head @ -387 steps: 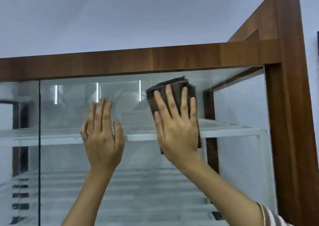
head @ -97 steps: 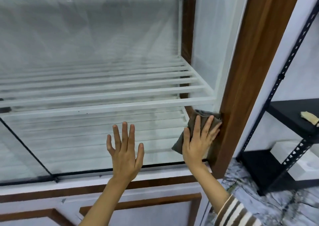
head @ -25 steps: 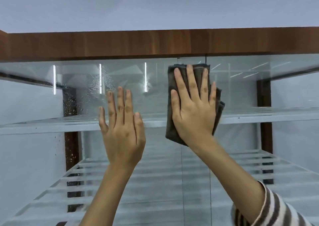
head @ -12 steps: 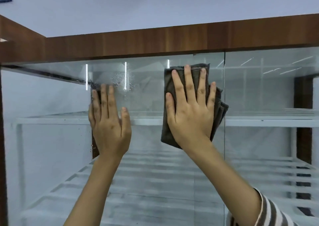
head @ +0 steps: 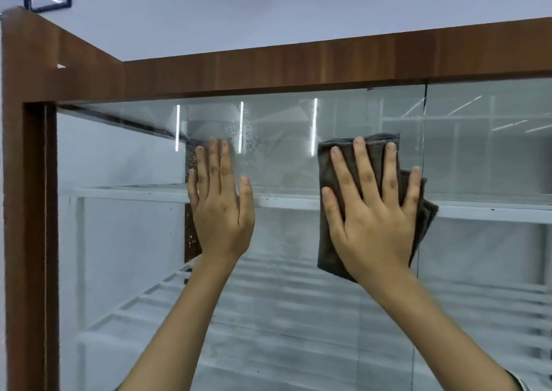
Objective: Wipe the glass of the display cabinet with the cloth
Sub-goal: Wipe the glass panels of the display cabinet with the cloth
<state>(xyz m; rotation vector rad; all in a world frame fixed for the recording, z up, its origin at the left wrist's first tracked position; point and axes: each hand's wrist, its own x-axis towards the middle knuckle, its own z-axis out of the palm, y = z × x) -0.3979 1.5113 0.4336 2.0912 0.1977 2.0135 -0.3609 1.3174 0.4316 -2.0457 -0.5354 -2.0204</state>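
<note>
Cloth (head: 370, 199) pressed flat on cabinet glass (head: 283, 163); white shelves (head: 286, 201) inside bare.

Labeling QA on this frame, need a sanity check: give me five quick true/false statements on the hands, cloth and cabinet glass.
1. The right hand presses the cloth flat against the glass. True.
2. The left hand holds a second cloth. False: it is bare, open, palm toward the glass.
3. Water droplets sit on the glass just above the left hand's fingers. True.
4. The cloth is white. False: it is dark grey-brown and folded.
5. The cabinet's frame is black metal. False: it is brown wood grain.
</note>
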